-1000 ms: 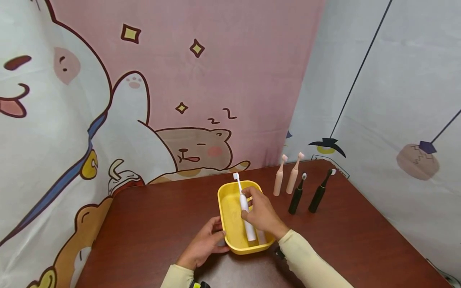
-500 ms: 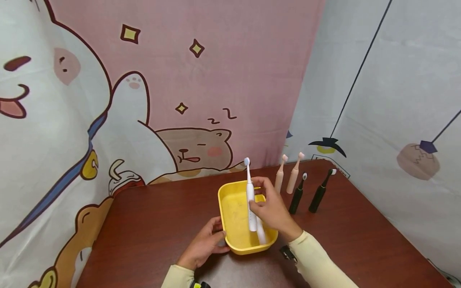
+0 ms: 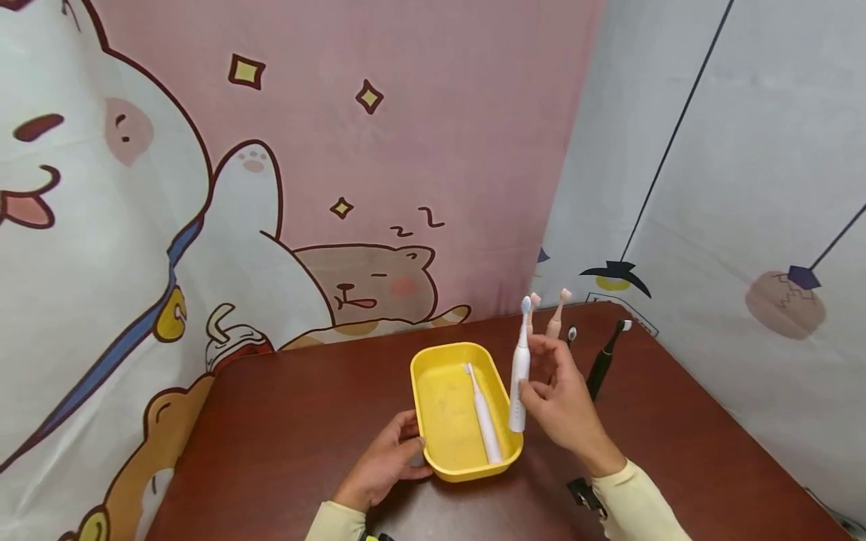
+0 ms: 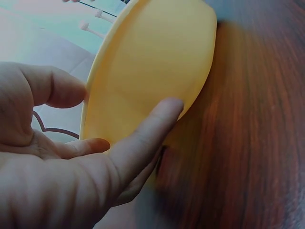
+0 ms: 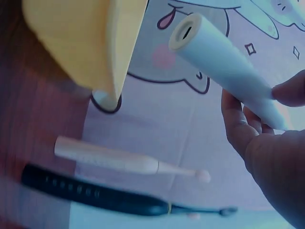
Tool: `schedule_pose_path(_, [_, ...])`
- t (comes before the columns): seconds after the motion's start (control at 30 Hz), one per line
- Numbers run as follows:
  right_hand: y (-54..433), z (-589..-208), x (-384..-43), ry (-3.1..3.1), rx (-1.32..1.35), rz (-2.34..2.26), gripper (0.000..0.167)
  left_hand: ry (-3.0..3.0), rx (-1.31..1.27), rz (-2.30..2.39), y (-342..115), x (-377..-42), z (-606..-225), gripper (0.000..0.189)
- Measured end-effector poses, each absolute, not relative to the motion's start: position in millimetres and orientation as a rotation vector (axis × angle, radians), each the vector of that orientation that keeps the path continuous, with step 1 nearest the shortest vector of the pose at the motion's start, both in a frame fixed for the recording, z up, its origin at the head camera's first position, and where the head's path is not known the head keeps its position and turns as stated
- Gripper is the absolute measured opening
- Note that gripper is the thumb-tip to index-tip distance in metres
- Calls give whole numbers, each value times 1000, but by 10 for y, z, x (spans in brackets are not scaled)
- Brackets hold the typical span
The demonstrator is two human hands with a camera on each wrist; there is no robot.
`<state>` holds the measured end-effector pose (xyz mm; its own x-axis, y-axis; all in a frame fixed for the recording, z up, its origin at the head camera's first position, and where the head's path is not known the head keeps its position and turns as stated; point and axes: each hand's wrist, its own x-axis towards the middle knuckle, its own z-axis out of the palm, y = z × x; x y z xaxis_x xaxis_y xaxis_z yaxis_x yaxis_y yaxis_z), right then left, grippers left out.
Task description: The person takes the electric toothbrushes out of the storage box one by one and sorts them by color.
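My right hand (image 3: 564,409) pinches a white electric toothbrush (image 3: 519,387) by its handle, upright, beside the right rim of a yellow plastic bin (image 3: 426,368). The right wrist view shows the base end of this toothbrush (image 5: 214,57) pointing toward the bin, thumb on one side and fingers on the other. Inside the bin lies another white electric toothbrush (image 3: 487,424), tilted, head toward the back. My left hand (image 3: 386,462) rests against the bin's near left side. In the left wrist view its extended fingers (image 4: 147,133) touch the outer wall and rim.
To the right stand two pink electric toothbrushes, one (image 3: 555,323) showing above my right hand, and two black ones, one (image 3: 601,368) at the far right. A brown wooden table (image 3: 304,421) bears everything, with printed cloth (image 3: 473,150) hanging behind and at the side.
My right hand has lifted the white toothbrush out of the bin and carried it right, past the rim, uncovering the one left inside. The left hand stays at the bin.
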<state>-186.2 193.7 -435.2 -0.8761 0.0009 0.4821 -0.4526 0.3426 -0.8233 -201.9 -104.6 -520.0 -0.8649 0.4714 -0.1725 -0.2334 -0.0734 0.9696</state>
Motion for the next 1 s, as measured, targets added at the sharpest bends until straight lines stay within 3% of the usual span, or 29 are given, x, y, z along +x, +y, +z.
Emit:
schedule_pose_path(0.47, [2501, -4618, -1658, -2237, 186, 1369, 73, 1737, 252, 1996, -1041, -2026, -5224, 64])
schedule_pose_path(1.0, [3127, -4998, -1766, -2248, -4, 1145, 72, 1724, 241, 2008, -1050, -2023, -5233, 64])
